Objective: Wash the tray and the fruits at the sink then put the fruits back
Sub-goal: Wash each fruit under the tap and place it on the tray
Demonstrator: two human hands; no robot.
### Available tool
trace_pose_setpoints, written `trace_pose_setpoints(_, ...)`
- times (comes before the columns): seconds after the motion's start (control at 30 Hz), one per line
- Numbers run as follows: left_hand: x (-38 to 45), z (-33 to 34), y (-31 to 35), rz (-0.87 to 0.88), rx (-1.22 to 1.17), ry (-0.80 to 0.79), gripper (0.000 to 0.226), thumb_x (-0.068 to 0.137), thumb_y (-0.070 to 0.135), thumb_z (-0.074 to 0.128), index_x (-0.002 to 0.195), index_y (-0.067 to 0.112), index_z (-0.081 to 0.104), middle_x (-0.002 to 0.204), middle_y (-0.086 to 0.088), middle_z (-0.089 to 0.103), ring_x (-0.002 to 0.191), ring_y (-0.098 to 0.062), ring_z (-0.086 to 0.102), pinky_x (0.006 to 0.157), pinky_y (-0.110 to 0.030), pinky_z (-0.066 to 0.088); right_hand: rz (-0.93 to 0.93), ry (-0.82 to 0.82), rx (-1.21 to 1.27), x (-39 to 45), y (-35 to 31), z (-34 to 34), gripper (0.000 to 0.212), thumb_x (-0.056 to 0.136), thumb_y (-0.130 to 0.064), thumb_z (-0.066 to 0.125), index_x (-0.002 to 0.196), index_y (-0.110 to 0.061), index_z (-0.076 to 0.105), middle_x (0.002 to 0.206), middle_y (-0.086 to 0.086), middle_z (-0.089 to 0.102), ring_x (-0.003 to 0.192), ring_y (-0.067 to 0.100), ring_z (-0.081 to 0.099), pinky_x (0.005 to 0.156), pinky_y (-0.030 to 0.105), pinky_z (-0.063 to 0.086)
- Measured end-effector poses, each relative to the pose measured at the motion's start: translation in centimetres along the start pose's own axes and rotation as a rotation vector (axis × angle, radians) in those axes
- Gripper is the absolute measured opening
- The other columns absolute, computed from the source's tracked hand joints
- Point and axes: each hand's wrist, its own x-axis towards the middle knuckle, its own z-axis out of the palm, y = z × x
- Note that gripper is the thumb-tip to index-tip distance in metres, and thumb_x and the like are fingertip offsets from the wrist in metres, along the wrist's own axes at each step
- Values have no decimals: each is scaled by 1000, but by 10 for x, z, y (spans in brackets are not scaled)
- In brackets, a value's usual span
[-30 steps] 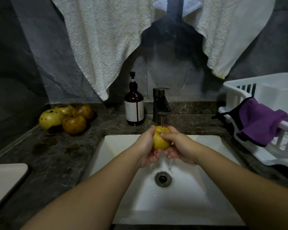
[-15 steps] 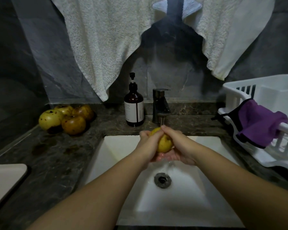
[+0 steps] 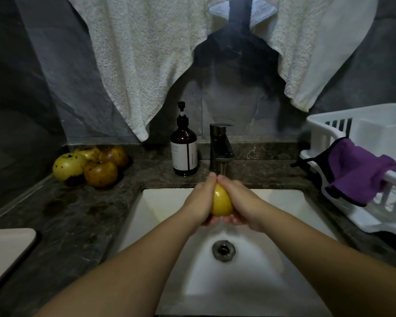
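Rotated since earlier, yellow fruit [image 3: 221, 200] cupped between left hand [image 3: 198, 200] and right hand [image 3: 242, 202] under faucet [image 3: 221, 149]; rinsing step; next, set aside.

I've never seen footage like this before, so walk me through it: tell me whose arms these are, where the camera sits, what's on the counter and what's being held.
No machine here: these are a person's bare arms, filmed by a camera worn on the head and looking down. The left hand and right hand cup a yellow fruit between them, under the faucet and over the white sink. On the dark counter, four spotted fruits sit at the back left, beside a brown pump bottle. At right, a purple cloth hangs over a white dish rack. Towels hang above.
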Motion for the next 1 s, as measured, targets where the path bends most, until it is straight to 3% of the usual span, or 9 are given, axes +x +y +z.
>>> trace_pose_setpoints(0.1, -2, 1, 4, 15, -10, -6, 55, 99, 76, 36, 122, 32, 57, 115, -14, 68, 93, -31, 74, 70, -40, 62, -74, -43, 39, -1, 3, -5, 57, 91, -76, 49, 132, -37, 46, 108, 14, 69, 72, 27, 72, 53, 29, 49)
trace_pose_setpoints(0.23, 1, 3, 4, 137, 165, 73, 48, 99, 72, 40, 121, 33, 55, 111, -6, 62, 97, -28, 67, 67, -39, 63, 217, -91, 185, -4, 0, -1, 84, 79, -89, 49, 111, -13, 63, 64, 9, 65, 48, 15, 61, 41, 21, 45)
trace_pose_setpoints(0.4, -4, -4, 6, -143, -17, -53, 63, 98, 75, 38, 123, 23, 63, 110, -16, 73, 98, -34, 74, 83, -40, 58, -70, -27, -8, -2, 1, 2, 44, 95, -64, 49, 131, -40, 48, 117, 12, 63, 92, 33, 73, 73, 45, 64)
trace_pose_setpoints(0.43, -1, -3, 5, -93, 43, -20, 60, 99, 73, 37, 122, 24, 64, 112, -16, 72, 101, -35, 73, 86, -42, 60, -41, -36, -6, -4, 1, 2, 45, 95, -66, 48, 131, -39, 49, 116, 13, 64, 90, 32, 74, 75, 47, 64)
trace_pose_setpoints(0.57, -1, 4, 5, 11, 130, 42, 50, 99, 73, 38, 120, 33, 58, 112, -11, 68, 99, -32, 71, 87, -50, 63, 115, -26, 92, -6, -4, 4, 70, 91, -78, 44, 129, -20, 55, 92, 17, 70, 56, 22, 70, 47, 26, 53)
trace_pose_setpoints(0.7, -8, 1, 4, -186, -94, -91, 61, 97, 75, 43, 119, 22, 63, 107, -20, 74, 89, -34, 78, 80, -45, 65, -24, 2, -72, -6, -2, 1, 37, 98, -67, 42, 118, -38, 54, 110, 9, 65, 88, 26, 70, 61, 31, 54)
trace_pose_setpoints(0.83, -3, 5, 2, 64, 138, 107, 44, 100, 69, 41, 120, 32, 56, 109, -8, 64, 94, -31, 69, 67, -46, 66, 137, 17, 45, -3, -3, 4, 59, 89, -83, 35, 108, -30, 52, 64, 5, 60, 45, 16, 55, 45, 21, 39)
trace_pose_setpoints(0.93, -6, 3, 7, -33, -47, 19, 47, 98, 71, 45, 122, 32, 56, 112, -16, 68, 90, -34, 74, 63, -39, 62, -49, 65, -58, 2, -4, 6, 40, 98, -69, 37, 119, -37, 50, 88, 12, 69, 57, 25, 68, 48, 30, 49)
trace_pose_setpoints(1.0, -4, 3, 6, -32, -31, 21, 55, 97, 73, 45, 126, 29, 58, 115, -17, 70, 98, -36, 73, 84, -48, 63, -57, 28, -30, 0, -3, 7, 38, 98, -69, 39, 120, -41, 50, 100, 13, 70, 68, 29, 74, 53, 35, 54)
